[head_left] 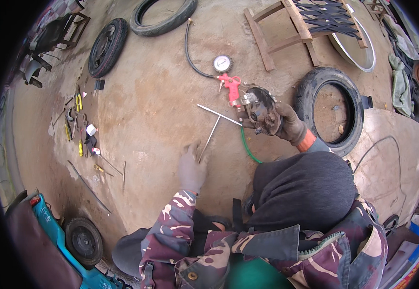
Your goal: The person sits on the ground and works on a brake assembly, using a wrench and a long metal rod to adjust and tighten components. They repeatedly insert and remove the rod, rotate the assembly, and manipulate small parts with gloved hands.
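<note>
My right hand (291,124), in a dirty dark glove, grips a round, greasy metal part (266,111) that looks like a wheel brake plate. Just left of that part, the red tyre inflator (232,88) lies on the ground with its round dial gauge (222,63), black hose (189,50) and green air line (249,148). My left hand (192,167), in a pale grey glove, is low over the ground with its fingers stretched out and slightly blurred. Right beside those fingers is the shaft end of a silver T-handle wrench (219,114); contact is unclear.
Loose tyres (303,103) lie at right and at the far side (163,30); a wheel (107,47) is far left. Pliers and screwdrivers (80,144) are scattered left. A wooden stool (294,21) and metal basin (371,58) stand far right. A teal vehicle (50,226) is near left.
</note>
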`<state>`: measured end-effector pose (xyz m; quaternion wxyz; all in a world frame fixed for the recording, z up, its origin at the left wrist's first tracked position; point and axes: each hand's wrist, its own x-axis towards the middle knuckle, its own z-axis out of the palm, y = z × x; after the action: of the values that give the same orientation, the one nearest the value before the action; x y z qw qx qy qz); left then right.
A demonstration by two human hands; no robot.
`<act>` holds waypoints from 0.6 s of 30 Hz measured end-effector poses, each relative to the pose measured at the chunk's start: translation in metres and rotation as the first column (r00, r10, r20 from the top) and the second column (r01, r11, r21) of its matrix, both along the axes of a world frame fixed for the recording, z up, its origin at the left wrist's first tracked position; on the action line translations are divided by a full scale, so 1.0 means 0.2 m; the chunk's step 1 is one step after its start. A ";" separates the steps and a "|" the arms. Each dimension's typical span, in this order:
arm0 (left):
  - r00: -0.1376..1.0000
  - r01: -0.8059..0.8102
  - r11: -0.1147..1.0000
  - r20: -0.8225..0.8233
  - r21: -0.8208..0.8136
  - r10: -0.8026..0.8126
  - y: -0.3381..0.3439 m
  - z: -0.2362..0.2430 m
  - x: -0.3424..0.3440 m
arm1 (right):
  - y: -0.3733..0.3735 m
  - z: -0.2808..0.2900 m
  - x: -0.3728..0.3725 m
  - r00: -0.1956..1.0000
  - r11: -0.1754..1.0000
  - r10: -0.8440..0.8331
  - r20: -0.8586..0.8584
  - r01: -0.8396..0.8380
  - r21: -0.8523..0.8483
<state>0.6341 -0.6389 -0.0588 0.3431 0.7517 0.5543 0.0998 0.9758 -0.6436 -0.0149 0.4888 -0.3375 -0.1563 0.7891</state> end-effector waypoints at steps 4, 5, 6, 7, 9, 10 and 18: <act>0.913 0.075 0.997 0.401 0.014 -0.074 0.21 0.24 0.19 | -0.02 0.07 -0.13 0.991 0.996 0.069 0.118 -0.074 0.040; 0.922 0.110 0.994 0.372 0.017 -0.109 0.25 0.28 0.24 | -0.02 0.10 -0.15 0.989 0.994 0.095 0.117 -0.101 0.045; 0.910 0.145 0.986 0.381 0.077 -0.163 0.28 0.31 0.28 | -0.03 0.11 -0.19 0.988 0.993 0.113 0.107 -0.117 0.031; 0.888 0.184 0.971 0.396 0.156 -0.232 0.29 0.34 0.31 | -0.04 0.13 -0.22 0.989 0.992 0.119 0.091 -0.121 0.020; 0.894 0.177 0.982 0.407 0.065 -0.188 0.31 0.36 0.34 | -0.05 0.16 -0.24 0.986 0.989 0.146 0.082 -0.145 -0.016; 0.915 0.176 0.983 0.376 -0.047 -0.146 0.30 0.37 0.35 | -0.05 0.18 -0.25 0.982 0.989 0.132 0.133 -0.121 -0.086; 0.932 0.085 0.995 0.348 0.059 -0.100 0.25 0.39 0.36 | -0.05 0.22 -0.27 0.996 0.998 0.019 0.088 -0.025 0.063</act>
<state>0.7066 -0.5883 0.0191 0.4241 0.7545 0.4462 0.2277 0.9211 -0.6543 0.0282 0.4834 -0.3541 -0.2066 0.7735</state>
